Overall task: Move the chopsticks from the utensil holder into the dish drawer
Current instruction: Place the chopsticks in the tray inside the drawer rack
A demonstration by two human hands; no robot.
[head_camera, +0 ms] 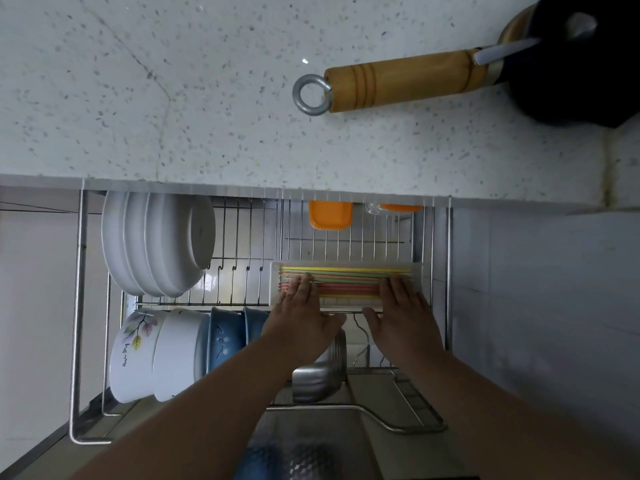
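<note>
1. The chopsticks (pixel 346 282) are seen right of centre in the frame, laid flat and parallel in a shallow white tray (pixel 275 284); slim, straight sticks in pastel yellow, green, pink and orange, matte in finish.
2. The tray is set on the wire rack of the pulled-out dish drawer (pixel 78 306), so the sticks are judged to be already in place and merely being evened out.
3. The left hand (pixel 303 317) is spread open, fingertips pressed flat on the sticks' left ends; nothing is gripped.
4. The right hand (pixel 403 313) is likewise open and flat over the right ends, apparently to square the bundle.
5. Glossy white plates (pixel 152 244) are stood on edge at centre left; bowls (pixel 162 355) are stacked below.
6. A wooden-handled pan (pixel 398 81) lies on the speckled stone tabletop (pixel 138 98) at upper right.
</note>
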